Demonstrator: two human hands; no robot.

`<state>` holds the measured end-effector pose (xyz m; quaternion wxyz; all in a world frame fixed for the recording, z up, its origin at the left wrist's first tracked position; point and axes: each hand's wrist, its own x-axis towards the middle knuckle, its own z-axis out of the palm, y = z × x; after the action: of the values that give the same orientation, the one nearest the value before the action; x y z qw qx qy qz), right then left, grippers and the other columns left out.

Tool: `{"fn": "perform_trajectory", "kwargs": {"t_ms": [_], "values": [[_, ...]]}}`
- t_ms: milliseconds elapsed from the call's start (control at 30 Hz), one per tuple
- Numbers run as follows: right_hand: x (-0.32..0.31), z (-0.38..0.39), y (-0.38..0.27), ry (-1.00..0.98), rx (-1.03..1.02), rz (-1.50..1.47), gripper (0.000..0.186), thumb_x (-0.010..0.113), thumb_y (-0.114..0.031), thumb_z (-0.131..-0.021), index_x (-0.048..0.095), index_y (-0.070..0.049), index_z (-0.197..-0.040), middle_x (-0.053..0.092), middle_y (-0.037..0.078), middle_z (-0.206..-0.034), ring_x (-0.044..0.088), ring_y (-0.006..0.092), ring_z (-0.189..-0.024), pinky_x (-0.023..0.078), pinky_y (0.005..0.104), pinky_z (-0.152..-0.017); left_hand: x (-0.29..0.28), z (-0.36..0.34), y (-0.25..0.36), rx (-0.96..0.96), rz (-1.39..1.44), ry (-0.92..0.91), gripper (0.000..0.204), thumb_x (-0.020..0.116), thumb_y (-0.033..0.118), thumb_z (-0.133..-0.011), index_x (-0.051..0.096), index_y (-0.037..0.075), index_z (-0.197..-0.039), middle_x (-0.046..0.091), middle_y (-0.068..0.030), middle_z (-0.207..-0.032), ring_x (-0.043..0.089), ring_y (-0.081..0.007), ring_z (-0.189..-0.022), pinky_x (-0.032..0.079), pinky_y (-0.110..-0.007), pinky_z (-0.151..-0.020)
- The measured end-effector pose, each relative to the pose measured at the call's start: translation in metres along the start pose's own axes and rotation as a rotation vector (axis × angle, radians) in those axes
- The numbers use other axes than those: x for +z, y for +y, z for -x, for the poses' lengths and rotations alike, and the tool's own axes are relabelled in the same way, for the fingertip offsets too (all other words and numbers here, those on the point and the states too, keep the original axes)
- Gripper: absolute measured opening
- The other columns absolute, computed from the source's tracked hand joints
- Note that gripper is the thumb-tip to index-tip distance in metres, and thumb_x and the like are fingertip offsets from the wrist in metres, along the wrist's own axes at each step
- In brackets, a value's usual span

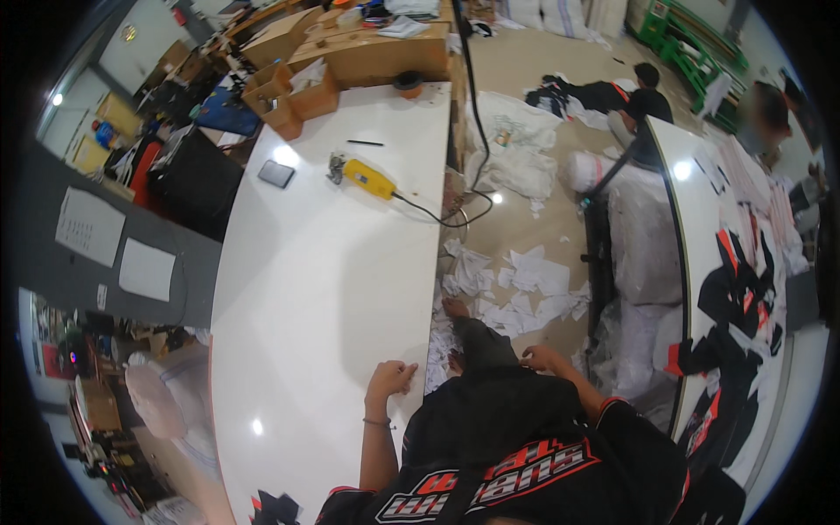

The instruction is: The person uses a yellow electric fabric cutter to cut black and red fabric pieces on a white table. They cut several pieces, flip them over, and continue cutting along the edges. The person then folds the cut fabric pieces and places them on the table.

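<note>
the left hand [392,378] is by the near right edge of the white surface [297,350], its fingers loosely curled; whether they grip anything, i cannot tell. the right hand [542,359] is beside the dark trousers [486,343], fingers bent, their hold unclear. on the surface, well beyond both hands, lies a yellow corded cutter [367,178], between a dark phone [276,174] and the right edge.

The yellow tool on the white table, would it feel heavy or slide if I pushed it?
The yellow tool looks stiff and perhaps front-heavy, with its metal head at one end. It might slide, since the white table looks smooth and shiny. Its black cord would probably bend and drag.
</note>
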<state>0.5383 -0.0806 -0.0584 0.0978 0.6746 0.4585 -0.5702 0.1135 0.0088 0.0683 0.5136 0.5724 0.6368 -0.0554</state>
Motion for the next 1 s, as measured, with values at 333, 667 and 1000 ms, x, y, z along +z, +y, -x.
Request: {"fn": "perform_trajectory", "kwargs": {"t_ms": [333,667,1000], "values": [[0.025,-0.044,-0.011,0.171,-0.232,0.264,0.046,0.064,-0.040,-0.093,0.069,-0.002,-0.119,0.072,0.024,-0.108,0.070,0.0385,-0.100,0.055,0.0466,-0.090,0.004,0.001,-0.009,-0.071,0.448,0.143,0.057,0.070,0.044,-0.095,0.071,-0.007,-0.070,0.069,-0.0123,-0.060,0.069,-0.0172,-0.051,0.057,-0.029,-0.051],[0.001,-0.009,-0.135,-0.517,-0.672,0.308,0.049,0.065,-0.048,-0.097,0.071,-0.002,-0.114,0.073,0.016,-0.102,0.069,0.0253,-0.092,0.052,0.0368,-0.085,0.050,0.012,-0.066,0.156,0.855,0.477,0.032,0.067,0.026,-0.099,0.069,-0.006,-0.102,0.075,-0.0117,-0.085,0.075,-0.0175,-0.074,0.060,-0.027,-0.066],[-0.082,0.049,-0.295,-0.325,-0.907,0.184,0.023,0.070,-0.021,-0.095,0.070,-0.002,-0.108,0.072,0.006,-0.098,0.067,0.0160,-0.097,0.052,0.0342,-0.092,0.064,0.014,-0.070,0.177,1.037,0.597,0.027,0.066,0.020,-0.100,0.065,-0.007,-0.107,0.074,-0.0124,-0.084,0.075,-0.0196,-0.079,0.060,-0.028,-0.068]]}}
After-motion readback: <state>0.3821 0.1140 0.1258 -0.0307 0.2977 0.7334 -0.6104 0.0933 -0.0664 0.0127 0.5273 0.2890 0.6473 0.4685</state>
